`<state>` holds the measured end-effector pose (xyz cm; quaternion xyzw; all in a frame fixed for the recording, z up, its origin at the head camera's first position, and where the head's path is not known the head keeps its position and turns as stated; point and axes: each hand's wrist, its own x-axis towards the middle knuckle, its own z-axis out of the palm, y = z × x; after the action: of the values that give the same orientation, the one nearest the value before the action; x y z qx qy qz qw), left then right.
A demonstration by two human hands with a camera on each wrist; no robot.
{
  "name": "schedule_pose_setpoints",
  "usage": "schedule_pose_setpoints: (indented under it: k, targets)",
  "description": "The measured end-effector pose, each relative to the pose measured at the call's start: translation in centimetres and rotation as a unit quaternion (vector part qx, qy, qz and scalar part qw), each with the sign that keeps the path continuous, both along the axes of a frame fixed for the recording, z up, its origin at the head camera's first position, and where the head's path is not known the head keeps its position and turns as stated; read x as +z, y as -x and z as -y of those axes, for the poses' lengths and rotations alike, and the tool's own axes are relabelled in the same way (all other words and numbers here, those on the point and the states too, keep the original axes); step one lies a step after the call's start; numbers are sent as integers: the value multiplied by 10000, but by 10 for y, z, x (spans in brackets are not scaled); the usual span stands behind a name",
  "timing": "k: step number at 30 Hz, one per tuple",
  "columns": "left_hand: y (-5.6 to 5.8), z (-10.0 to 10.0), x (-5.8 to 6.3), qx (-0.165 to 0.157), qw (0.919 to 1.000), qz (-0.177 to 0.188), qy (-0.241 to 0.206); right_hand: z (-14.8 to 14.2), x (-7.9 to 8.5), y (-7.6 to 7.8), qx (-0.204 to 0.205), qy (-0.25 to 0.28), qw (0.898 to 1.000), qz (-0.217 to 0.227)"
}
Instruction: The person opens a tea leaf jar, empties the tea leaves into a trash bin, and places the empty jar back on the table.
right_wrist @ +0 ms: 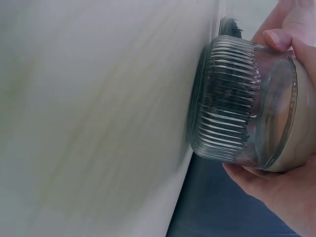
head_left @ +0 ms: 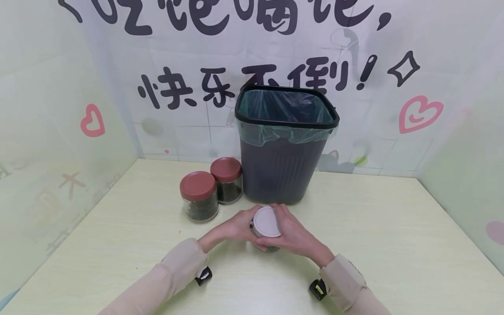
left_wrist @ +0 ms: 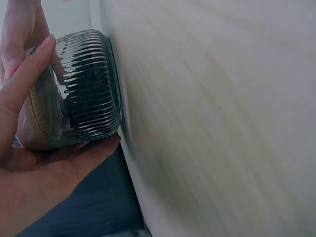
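A ribbed glass jar (left_wrist: 91, 89) with a pale lid (head_left: 266, 222) stands upright on the table, dark contents visible through its wall. My left hand (head_left: 240, 227) holds it from the left, thumb on the near side and fingers reaching round the far side. From the right, my right hand (head_left: 293, 234) grips around the lid and upper jar, its thumb across the near side. The right wrist view shows the glass jar (right_wrist: 227, 98) between the hands, its base at the tabletop. The lid appears seated on the jar.
Two glass jars with red lids, a nearer one (head_left: 198, 197) and a farther one (head_left: 227, 181), stand to the left. A dark trash bin (head_left: 281, 168) lined with a green bag stands just behind the hands. A printed cloth backdrop (head_left: 189, 131) encloses the table (head_left: 374, 227).
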<state>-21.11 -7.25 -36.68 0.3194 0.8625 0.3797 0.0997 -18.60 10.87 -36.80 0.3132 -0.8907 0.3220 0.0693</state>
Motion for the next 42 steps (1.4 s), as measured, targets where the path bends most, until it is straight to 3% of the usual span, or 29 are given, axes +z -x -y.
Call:
schedule_pose_setpoints:
  k: [10,27,37,42]
  targets:
    - [7,-1,-2,-55,9992,401,78,-3,-2,3,146,-1,9996,-247]
    - [10,-2,-3,-220,9996,51,176,-7,-3,7,378,-54,9988,-300]
    - [10,-2,-3,-270,9992,261,156,-11,0,9,706,-144,9973,-142]
    - [10,-3,-3,-258,9987,419,151,-10,1,6,312,-252,9992,-3]
